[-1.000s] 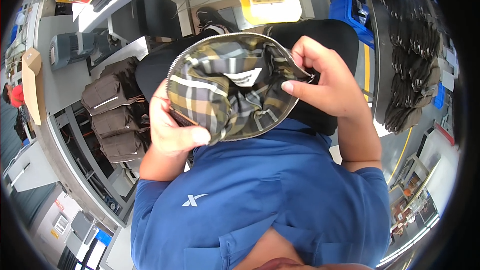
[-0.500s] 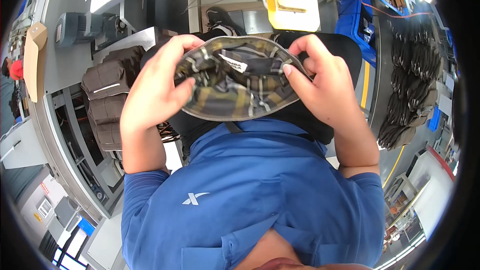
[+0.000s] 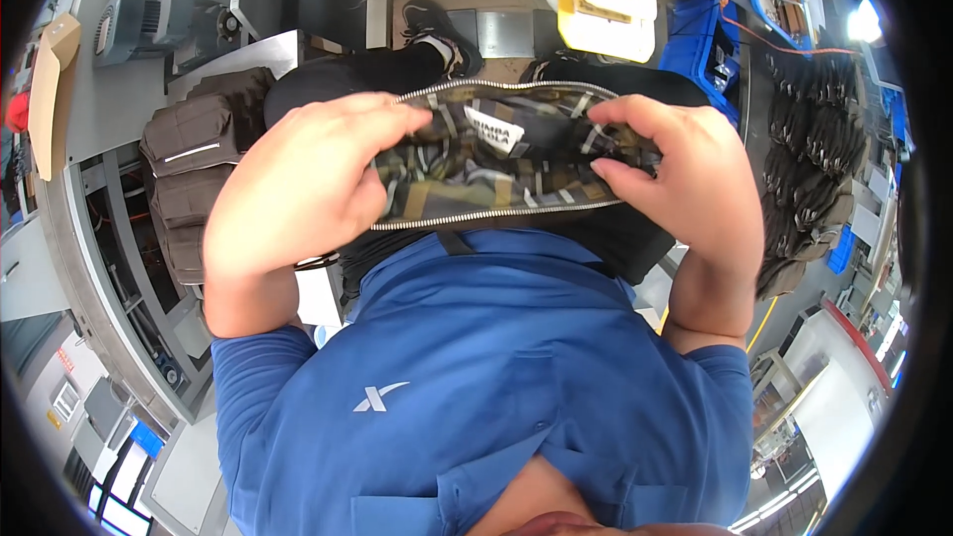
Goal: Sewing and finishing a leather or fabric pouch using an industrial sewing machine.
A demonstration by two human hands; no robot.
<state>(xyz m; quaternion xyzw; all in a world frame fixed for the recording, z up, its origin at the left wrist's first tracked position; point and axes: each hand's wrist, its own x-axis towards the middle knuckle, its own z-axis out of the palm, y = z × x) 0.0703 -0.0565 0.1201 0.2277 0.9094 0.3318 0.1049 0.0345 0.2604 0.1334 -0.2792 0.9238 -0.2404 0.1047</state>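
Grey metal workbench framing [image 3: 69,228] stands left of the seated person. The left forearm partly covers stacked dark-brown bags [image 3: 184,194]. Above the lap, the left hand [image 3: 298,179] and right hand [image 3: 700,169] grip opposite ends of an open zippered pouch [image 3: 486,197], other fingers hidden; inside show plaid lining and a white label [image 3: 493,132].

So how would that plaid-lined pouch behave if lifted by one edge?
The pouch would likely flop, since its thin-looking lining is creased. The metal zipper might resist sharp folding, as its lower run curves smoothly.
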